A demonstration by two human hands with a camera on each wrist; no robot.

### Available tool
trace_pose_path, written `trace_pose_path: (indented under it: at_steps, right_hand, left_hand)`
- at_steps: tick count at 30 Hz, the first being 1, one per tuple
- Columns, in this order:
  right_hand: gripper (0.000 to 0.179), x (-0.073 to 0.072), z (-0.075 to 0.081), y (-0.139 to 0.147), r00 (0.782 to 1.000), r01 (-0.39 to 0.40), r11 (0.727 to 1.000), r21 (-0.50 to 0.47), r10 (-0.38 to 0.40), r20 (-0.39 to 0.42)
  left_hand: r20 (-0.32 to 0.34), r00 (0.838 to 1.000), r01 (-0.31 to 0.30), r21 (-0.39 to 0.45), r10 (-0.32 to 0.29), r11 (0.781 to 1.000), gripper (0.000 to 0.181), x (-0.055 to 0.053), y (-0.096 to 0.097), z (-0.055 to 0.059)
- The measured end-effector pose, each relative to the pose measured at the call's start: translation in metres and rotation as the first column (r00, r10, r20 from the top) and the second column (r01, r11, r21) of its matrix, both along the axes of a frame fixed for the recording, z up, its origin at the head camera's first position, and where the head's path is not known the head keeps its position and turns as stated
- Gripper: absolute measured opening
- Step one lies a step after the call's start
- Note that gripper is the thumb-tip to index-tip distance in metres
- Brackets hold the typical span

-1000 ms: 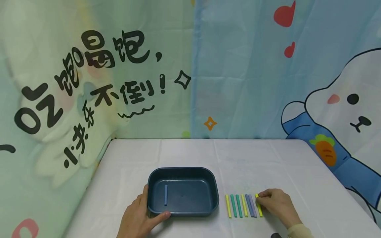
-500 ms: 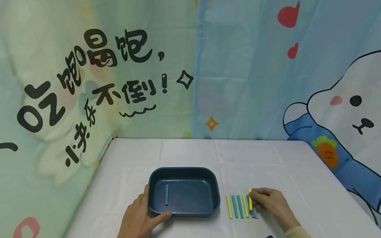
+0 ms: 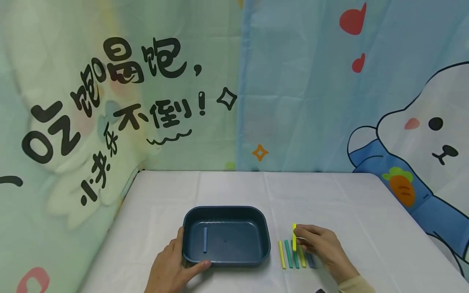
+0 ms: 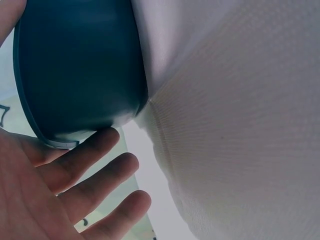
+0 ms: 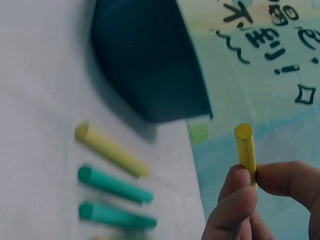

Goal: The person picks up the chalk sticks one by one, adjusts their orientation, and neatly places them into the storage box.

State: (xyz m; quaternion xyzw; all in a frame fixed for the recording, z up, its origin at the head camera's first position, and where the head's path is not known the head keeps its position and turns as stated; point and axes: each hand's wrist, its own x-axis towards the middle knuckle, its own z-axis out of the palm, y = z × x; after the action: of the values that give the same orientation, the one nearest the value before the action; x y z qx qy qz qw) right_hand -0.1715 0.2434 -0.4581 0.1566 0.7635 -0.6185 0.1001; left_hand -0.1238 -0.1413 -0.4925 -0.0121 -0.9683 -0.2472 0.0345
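A dark blue rectangular tray (image 3: pixel 259 260) stands on the table with one blue chalk stick (image 3: pixel 205 240) lying inside it. My left hand (image 3: pixel 171 264) rests against the tray's near left corner, thumb at the front rim and fingers along the side. In the left wrist view its fingers (image 4: pixel 92 147) are spread and fairly straight against the tray wall. Between thumb and fingertips, my right hand (image 3: pixel 322 246) pinches a yellow chalk stick (image 5: pixel 245 145), held raised and nearly upright. Below it lies a row of chalk: a pale yellow stick (image 3: pixel 281 255), green sticks (image 3: pixel 288 254) and others partly hidden.
A white cloth (image 3: pixel 234 187) covers the table. Behind it hang printed curtains, green (image 3: pixel 205 150) at left and blue (image 3: pixel 293 122) at right. A small dark object (image 3: pixel 320 291) shows at the bottom edge near the right sleeve.
My right hand has lifted the bright yellow chalk from the right end of the row and carried it left, over the other sticks. The left hand and tray stay in place.
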Motion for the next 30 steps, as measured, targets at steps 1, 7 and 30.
trace_pose_path:
  at_steps: [1, 7, 30]
  right_hand:
    - [0.06, 0.0, 0.001, -0.003, 1.0, -0.004, 1.0, -0.009, 0.004, -0.006]
    - [0.062, -0.001, 0.008, -0.02, 1.0, -0.017, 0.999, -0.048, 0.016, -0.021]
    - [0.046, -0.01, 0.016, -0.066, 0.996, -0.037, 0.995, -0.092, 0.029, -0.08]
  left_hand:
    - [0.003, 1.0, -0.001, 0.004, 0.001, 1.0, 0.125, 0.0, 0.0, 0.0]
    - [0.016, 1.0, -0.005, 0.008, 0.005, 1.0, 0.125, 0.0, 0.0, 0.0]
    - [0.017, 1.0, -0.023, -0.037, 0.023, 0.999, 0.127, -0.001, 0.002, 0.0]
